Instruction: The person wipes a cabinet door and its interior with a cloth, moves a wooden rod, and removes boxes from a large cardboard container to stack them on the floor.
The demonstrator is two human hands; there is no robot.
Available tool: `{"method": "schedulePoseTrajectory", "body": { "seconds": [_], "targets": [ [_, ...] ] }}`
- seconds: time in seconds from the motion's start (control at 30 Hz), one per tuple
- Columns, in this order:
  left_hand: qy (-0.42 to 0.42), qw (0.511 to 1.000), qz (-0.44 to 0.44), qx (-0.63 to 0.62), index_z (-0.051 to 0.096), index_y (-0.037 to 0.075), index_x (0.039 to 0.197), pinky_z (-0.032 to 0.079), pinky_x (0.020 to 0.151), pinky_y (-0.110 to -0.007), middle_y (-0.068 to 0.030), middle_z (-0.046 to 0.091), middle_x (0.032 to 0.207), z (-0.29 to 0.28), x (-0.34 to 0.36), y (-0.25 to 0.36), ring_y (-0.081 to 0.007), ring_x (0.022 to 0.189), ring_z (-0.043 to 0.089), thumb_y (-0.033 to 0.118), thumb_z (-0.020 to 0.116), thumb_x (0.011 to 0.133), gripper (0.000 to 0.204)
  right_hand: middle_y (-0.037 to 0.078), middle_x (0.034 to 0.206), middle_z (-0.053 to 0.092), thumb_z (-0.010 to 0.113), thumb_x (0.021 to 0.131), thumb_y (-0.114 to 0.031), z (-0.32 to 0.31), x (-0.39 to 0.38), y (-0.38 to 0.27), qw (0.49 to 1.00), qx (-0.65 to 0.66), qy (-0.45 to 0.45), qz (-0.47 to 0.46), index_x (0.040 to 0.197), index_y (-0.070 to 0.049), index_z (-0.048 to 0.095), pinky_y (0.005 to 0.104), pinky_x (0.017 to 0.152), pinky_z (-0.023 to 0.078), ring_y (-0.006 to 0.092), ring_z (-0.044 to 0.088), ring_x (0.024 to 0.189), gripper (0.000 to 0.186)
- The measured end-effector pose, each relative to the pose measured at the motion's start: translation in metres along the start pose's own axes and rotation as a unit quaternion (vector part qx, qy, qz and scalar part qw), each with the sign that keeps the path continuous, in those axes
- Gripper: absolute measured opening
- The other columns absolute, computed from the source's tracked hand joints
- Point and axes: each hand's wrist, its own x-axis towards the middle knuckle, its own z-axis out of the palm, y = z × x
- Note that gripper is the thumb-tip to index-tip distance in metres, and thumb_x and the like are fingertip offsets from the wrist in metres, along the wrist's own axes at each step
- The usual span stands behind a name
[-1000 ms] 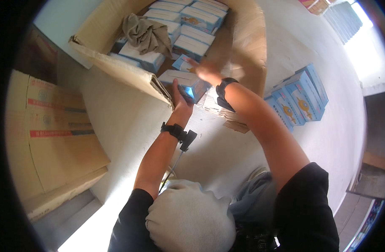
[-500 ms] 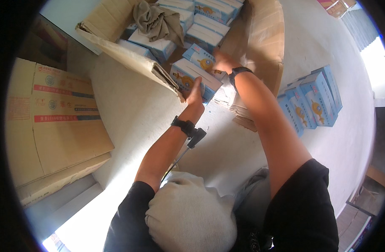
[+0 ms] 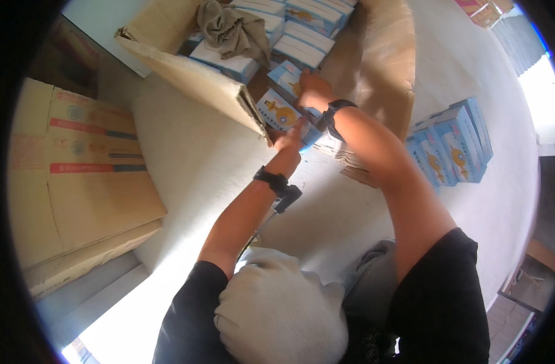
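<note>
- Head view looks down on a person leaning over an open cardboard carton [image 3: 186, 67] that stands on a pale floor [image 3: 192, 164].
- Left hand [image 3: 291, 141] sits at the near end of a small blue-and-white box [image 3: 278, 112]; the fingers rest against its edge, but whether they are curled round it I cannot tell.
- Right hand [image 3: 314, 91] lies on top of a second small box [image 3: 287, 76] just behind the first, fingers bent down over it, in what looks like a grip.
- Both of these boxes are inside the carton, near its front flap, beside the packed rows.
- Judged from how things lie, the work is well along but not finished: much of the carton floor already carries small boxes, while brown cardboard shows bare on the right side.
- A cluster of boxes [image 3: 453, 142] stands outside on the floor to the right, well apart from the carton.
- Counts: two boxes under the hands; roughly seven or eight more visible in rows in the carton, some hidden by a crumpled grey-brown cloth [image 3: 234, 29]; about four or five in the outside cluster, overlapping too much for certainty.
- One flat stack of folded cartons [image 3: 77, 170] lies at the left.
- Each wrist wears one dark band.
</note>
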Motion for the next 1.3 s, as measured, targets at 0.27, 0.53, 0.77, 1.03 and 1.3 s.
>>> {"method": "schedulePoseTrajectory", "body": {
  "seconds": [0.27,0.53,0.77,1.03,1.3],
  "targets": [
    [-0.222,0.962,0.061,-0.145,0.035,0.017,0.138,0.033,0.091,-0.035,-0.0006,0.052,0.125,-0.01,-0.022,0.027,-0.0179,0.116,0.046,0.047,0.076,0.07,0.085,0.023,0.115,0.06,0.082,0.055,-0.032,-0.041,-0.009,0.047,0.997,0.074,-0.034,-0.014,0.117,0.006,0.054,0.0351,0.087,0.05,0.033,0.061,0.106,0.078],
    [-0.277,0.885,0.348,-0.139,0.013,0.0,0.143,0.03,0.107,-0.039,-0.0192,0.031,0.141,0.014,-0.102,0.126,-0.0255,0.126,0.036,-0.002,0.076,0.074,0.094,0.017,0.084,0.069,0.081,0.055,-0.049,-0.169,-0.054,0.059,0.989,0.092,0.103,-0.057,0.085,0.002,0.07,0.0348,0.07,0.054,0.0273,0.069,0.077,0.06],
    [-0.441,0.737,0.511,-0.036,0.024,0.001,0.141,0.045,0.096,-0.036,-0.0174,0.049,0.12,0.046,-0.206,0.189,-0.0242,0.113,0.051,-0.001,0.079,0.072,0.089,0.017,0.096,0.063,0.077,0.068,-0.024,-0.304,-0.245,0.122,0.941,0.258,0.208,-0.072,0.11,0.004,0.057,0.0297,0.076,0.048,0.0228,0.06,0.087,0.055],
    [-0.397,0.281,0.794,0.365,0.061,0.022,0.124,0.036,0.095,-0.044,-0.0048,0.057,0.119,0.082,-0.267,0.169,-0.0291,0.116,0.048,0.006,0.076,0.06,0.068,0.014,0.109,0.061,0.078,0.064,-0.028,-0.298,-0.349,0.171,0.92,-0.143,0.357,0.07,0.115,-0.002,0.058,0.0332,0.082,0.049,0.0271,0.06,0.098,0.06],
    [-0.564,0.359,0.681,0.298,0.062,0.006,0.107,0.048,0.087,-0.04,-0.0144,0.061,0.108,0.152,-0.278,0.081,-0.0325,0.103,0.059,0.0,0.065,0.072,0.035,0.003,0.103,0.055,0.086,0.044,-0.018,-0.158,-0.388,0.217,0.895,-0.055,0.438,0.069,0.124,-0.017,0.055,0.0324,0.075,0.041,0.0192,0.054,0.092,0.086]
  ]
}}
